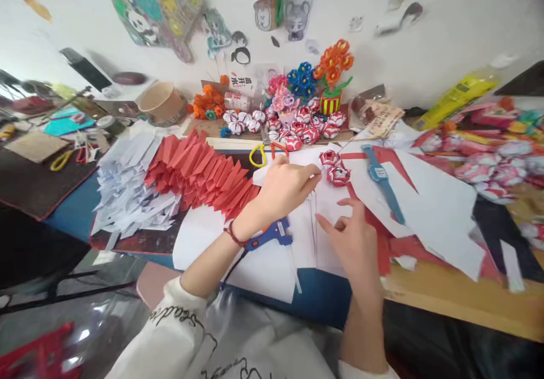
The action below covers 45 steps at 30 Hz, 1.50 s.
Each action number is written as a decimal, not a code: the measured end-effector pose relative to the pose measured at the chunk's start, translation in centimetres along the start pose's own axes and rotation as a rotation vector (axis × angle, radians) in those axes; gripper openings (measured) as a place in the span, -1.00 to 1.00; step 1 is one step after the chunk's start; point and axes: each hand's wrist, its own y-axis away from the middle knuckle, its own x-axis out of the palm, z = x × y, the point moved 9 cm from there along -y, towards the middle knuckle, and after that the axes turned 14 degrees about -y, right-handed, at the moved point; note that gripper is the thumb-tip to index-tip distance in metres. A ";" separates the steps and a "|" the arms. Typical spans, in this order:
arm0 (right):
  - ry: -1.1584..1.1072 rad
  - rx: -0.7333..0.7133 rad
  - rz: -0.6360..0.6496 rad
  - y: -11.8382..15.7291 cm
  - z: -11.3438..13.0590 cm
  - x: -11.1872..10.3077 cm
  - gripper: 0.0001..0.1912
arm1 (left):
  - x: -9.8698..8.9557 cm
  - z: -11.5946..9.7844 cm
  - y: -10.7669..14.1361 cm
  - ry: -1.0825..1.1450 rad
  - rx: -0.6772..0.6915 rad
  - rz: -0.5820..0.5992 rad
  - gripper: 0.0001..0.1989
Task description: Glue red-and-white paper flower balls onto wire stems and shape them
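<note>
My left hand (287, 189) is over the white paper, its fingertips pinched together beside two red-and-white paper flowers (338, 176). What lies between those fingertips, if anything, is too small to make out. My right hand (352, 240) hovers lower and to the right, thumb and forefinger apart with nothing between them. Several thin wires (315, 229) lie on the white paper between the two hands. Partly beneath my left wrist is a blue glue gun (272, 234). Yellow-and-orange-handled scissors (257, 156) lie behind my left hand, their blades hidden.
Folded red paper pieces (199, 169) and white paper pieces (131, 181) are heaped at left. More finished flowers (301, 130) stand along the wall. A blue wristwatch (382, 181) lies on paper sheets at right, near a yellow bottle (459, 97).
</note>
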 end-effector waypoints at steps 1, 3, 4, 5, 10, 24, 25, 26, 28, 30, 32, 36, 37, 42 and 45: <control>0.056 -0.019 0.013 -0.4 0.6 0.5 -0.47 | 0.1 0.1 0.0 0.002 0.000 -0.001 -0.74; 0.073 -0.049 0.077 -1.0 1.6 1.6 -0.65 | 0.1 0.2 0.0 0.008 -0.003 -0.006 -0.74; 0.033 -0.060 0.127 -1.1 1.8 2.1 -0.70 | 0.1 0.2 0.0 0.013 -0.005 -0.009 -0.74; -0.043 -0.071 0.200 -1.1 1.9 2.6 -0.72 | 0.1 0.3 0.0 0.019 -0.010 -0.014 -0.74; -0.785 -0.128 0.426 0.9 0.7 1.5 -0.69 | -0.2 0.6 0.0 0.056 -0.019 -0.030 -0.72; 0.148 -0.206 0.158 -0.4 3.4 1.4 -0.70 | -0.4 1.0 -0.4 0.030 -0.015 -0.034 -0.74; 0.035 -0.203 0.278 0.1 3.1 2.2 -0.72 | -0.4 1.0 -0.4 0.026 -0.014 -0.036 -0.74; -0.123 -0.210 0.398 0.8 3.1 2.8 -0.72 | -0.4 1.0 -0.4 0.024 -0.014 -0.038 -0.74; -0.508 -0.254 0.517 2.0 3.4 2.6 -0.66 | -0.3 1.1 -0.4 0.018 -0.014 -0.040 -0.73; -0.905 -0.337 0.297 1.6 3.5 -0.1 -0.58 | -0.2 1.0 -0.4 0.007 -0.008 -0.037 -0.72; -1.036 -0.380 -0.046 1.1 2.5 -2.5 -0.61 | -0.1 0.9 -0.4 -0.004 0.002 -0.039 -0.71; -0.324 -0.336 -0.205 -0.2 3.9 -1.4 -0.66 | -0.2 0.9 -0.4 0.003 -0.001 -0.044 -0.71; -0.114 -0.304 -0.189 -0.5 4.1 -0.8 -0.63 | -0.3 1.0 -0.4 0.008 -0.006 -0.045 -0.71; -0.011 -0.106 0.244 -0.1 2.0 2.0 -0.69 | -0.3 1.3 -0.4 0.022 -0.020 -0.037 -0.75; -0.504 -0.163 0.645 2.1 2.9 3.3 -0.68 | -0.3 1.4 -0.4 0.030 -0.027 -0.033 -0.75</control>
